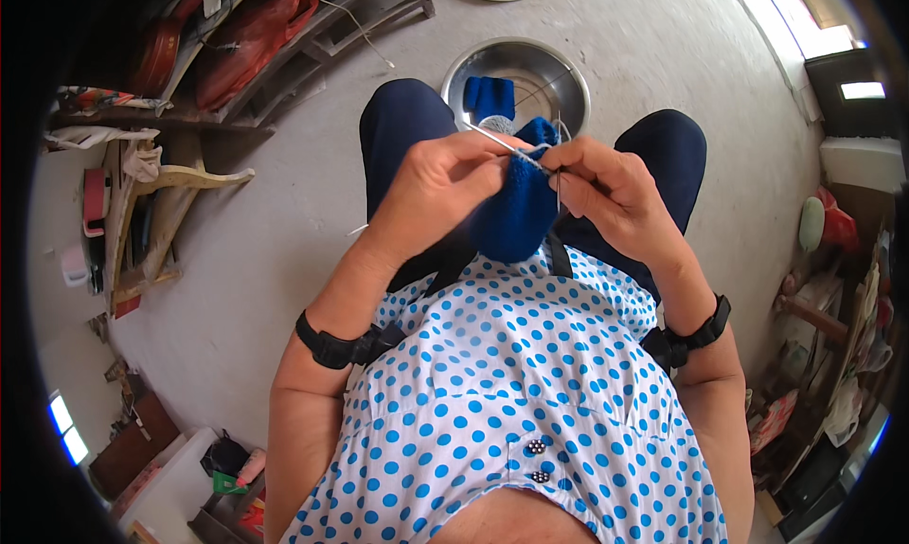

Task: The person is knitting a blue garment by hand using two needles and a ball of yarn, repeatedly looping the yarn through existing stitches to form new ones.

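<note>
Above my lap hangs a blue knitted piece (517, 221), rounded at its lower end, with grey yarn stitches along its upper edge. My left hand (454, 175) grips it near that edge, together with a thin metal knitting needle (490, 136) that slants past the fingers. At the other side my right hand (603, 189) pinches the edge of the knitting between thumb and forefinger. An upright needle (559, 194) shows by the right fingertips, and a strand of grey yarn (564, 131) loops above them. The needle tips inside the stitches are partly hidden by my fingers.
Beyond my knees a steel basin (577, 68) on the concrete floor holds another blue knitted piece (491, 98), a grey yarn ball (497, 123) and thin needles. A wooden rack (369, 18) with a red plastic bag (256, 50) stands far left. Cluttered shelves (817, 317) line the right.
</note>
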A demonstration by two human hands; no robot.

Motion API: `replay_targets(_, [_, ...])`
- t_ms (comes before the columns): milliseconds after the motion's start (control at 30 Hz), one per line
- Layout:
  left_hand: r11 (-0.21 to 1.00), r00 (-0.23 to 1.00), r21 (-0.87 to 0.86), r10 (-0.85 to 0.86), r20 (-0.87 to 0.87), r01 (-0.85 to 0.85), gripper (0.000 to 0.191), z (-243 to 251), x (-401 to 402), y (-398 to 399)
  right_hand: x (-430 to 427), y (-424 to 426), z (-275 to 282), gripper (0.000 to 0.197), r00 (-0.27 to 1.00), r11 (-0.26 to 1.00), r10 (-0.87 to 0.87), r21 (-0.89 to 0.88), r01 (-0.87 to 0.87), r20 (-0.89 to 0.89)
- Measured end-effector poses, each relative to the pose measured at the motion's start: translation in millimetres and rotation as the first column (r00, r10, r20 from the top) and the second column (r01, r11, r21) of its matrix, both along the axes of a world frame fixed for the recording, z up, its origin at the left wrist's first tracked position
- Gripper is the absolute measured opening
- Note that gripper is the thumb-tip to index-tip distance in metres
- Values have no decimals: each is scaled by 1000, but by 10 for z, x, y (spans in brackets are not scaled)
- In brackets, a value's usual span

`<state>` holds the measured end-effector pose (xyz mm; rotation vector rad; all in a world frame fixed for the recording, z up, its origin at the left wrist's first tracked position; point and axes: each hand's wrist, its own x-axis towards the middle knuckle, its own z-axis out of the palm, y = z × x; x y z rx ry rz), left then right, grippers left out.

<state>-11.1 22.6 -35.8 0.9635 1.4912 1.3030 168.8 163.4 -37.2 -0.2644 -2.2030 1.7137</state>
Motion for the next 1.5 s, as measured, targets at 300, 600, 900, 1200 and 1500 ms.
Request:
replay_targets(300, [990, 989, 41, -130, -69, 133, 32, 169, 45, 32, -31, 2, 9, 10, 999, 997, 52, -65, -52, -9])
replay_targets(600, [998, 996, 8, 55, -76, -55, 10, 56, -152, -77, 360, 191, -20, 4, 982, 997, -74, -9, 76, 172])
replay_targets(900, [999, 999, 30, -20, -34, 21, 8, 78, 89, 27, 10, -16, 197, 10, 987, 984, -112, 148, 95, 113])
replay_targets(1200, [1000, 998, 20, -18, -67, 19, 8, 148, -48, -53, 54, 168, 92, 10, 986, 996, -28, 93, 12, 166])
replay_targets(1500, [995, 999, 95, -24, -31, 27, 12, 196, -128, -62, 90, 425, 91, 19, 965, 975, 208, -110, -192, 158])
